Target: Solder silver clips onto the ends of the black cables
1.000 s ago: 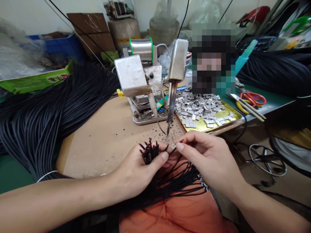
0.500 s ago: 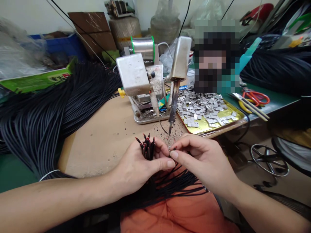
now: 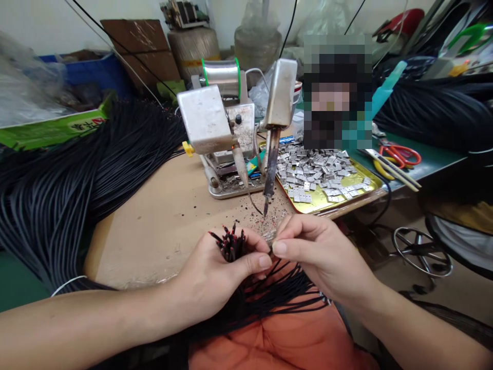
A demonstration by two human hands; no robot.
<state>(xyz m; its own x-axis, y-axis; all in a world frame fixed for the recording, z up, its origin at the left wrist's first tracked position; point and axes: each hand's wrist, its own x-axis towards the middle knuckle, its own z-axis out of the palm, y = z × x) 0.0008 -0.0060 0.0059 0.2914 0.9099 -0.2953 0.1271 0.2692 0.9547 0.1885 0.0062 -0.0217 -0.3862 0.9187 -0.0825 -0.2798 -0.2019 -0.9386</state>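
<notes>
My left hand (image 3: 221, 275) is wrapped round a bundle of black cables (image 3: 231, 245) whose stripped ends show red tips pointing up. My right hand (image 3: 318, 254), thumb against forefinger, pinches a single black cable at the left fingertips; its end is mostly hidden. More black cables (image 3: 285, 288) trail below both hands across my lap. Just beyond the fingers a soldering iron (image 3: 272, 156) points downward from its stand. Beside it a feed nozzle (image 3: 241, 167) ends in a thin curved tube near the iron's tip.
A yellow tray (image 3: 308, 207) of small metal plates stands behind my right hand. Red-handled pliers (image 3: 400, 155) lie farther right. A solder spool (image 3: 221, 77) sits on the stand. A thick cable heap (image 3: 127, 139) covers the left side. Another person (image 3: 337, 97) sits opposite.
Both hands have dipped slightly in the picture, and the view has shifted a little. The red tip between my right fingers no longer shows. The left hand keeps its bundle.
</notes>
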